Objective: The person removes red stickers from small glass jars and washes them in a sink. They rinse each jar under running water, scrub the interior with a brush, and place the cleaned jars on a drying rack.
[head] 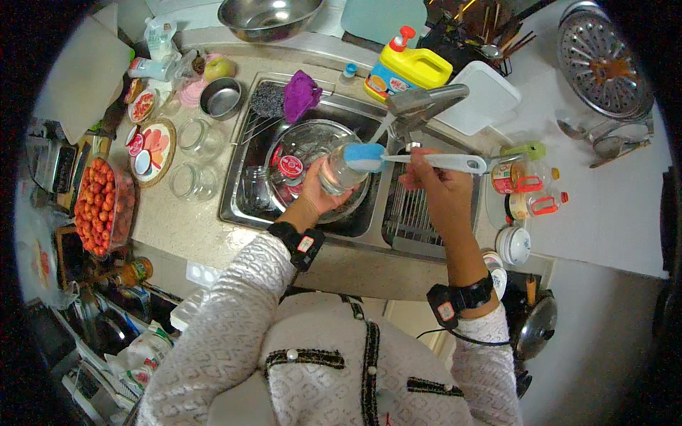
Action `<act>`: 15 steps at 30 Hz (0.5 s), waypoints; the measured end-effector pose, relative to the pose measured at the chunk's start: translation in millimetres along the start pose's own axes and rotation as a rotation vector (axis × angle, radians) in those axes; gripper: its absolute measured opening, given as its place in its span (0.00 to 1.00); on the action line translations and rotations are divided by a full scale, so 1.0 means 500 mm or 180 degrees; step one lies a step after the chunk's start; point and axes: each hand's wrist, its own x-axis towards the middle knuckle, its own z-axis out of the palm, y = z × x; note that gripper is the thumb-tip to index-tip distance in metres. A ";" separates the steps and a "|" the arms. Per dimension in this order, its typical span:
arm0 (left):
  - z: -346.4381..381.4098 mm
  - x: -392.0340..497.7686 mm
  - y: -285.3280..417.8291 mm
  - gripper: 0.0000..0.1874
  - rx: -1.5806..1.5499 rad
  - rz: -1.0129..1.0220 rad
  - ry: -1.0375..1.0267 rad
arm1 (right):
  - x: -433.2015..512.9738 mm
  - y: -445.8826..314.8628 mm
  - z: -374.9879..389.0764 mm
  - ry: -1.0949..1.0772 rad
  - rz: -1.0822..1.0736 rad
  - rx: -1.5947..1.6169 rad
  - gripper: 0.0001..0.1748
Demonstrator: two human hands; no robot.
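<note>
My left hand (319, 189) grips a clear glass jar (339, 178), tilted with its mouth toward the right, above the left basin of the steel sink. In my right hand (438, 183) is the white handle (453, 162) of a sponge brush. Its blue sponge head (365, 157) is at the jar's mouth; whether part of it is inside is hard to tell. Below the jar sits a round steel bowl (303, 128) holding red-and-white jar lids (290, 166). The metal faucet (429, 97) reaches over the sink just beyond the sponge, and a pale streak like running water hangs from its spout.
Two glass jars (193, 182) stand left of the sink, near a small round metal tin (220, 98). A purple cloth (301, 96) lies on the sink's back rack. Behind the sink is a yellow detergent jug (407, 69). Oil bottles (535, 205) lie at the right.
</note>
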 end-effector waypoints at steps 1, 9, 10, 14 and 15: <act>-0.005 -0.003 0.007 0.31 -0.0026 0.0002 -0.0036 | -0.005 -0.005 0.006 -0.0044 -0.0030 -0.0151 0.15; 0.024 -0.008 0.059 0.29 0.0477 -0.0251 0.0299 | 0.043 0.060 0.074 -0.0492 0.0410 -0.0496 0.12; 0.030 -0.007 0.061 0.28 0.0495 -0.0210 0.0348 | 0.053 0.066 0.078 -0.0577 0.0382 -0.0731 0.11; 0.031 -0.002 0.074 0.28 0.0528 -0.0277 0.0472 | 0.076 0.045 0.063 -0.1024 0.0970 -0.0878 0.12; 0.028 -0.001 0.077 0.28 0.0577 -0.0233 0.0505 | 0.076 0.032 0.053 -0.1065 0.0941 -0.0635 0.13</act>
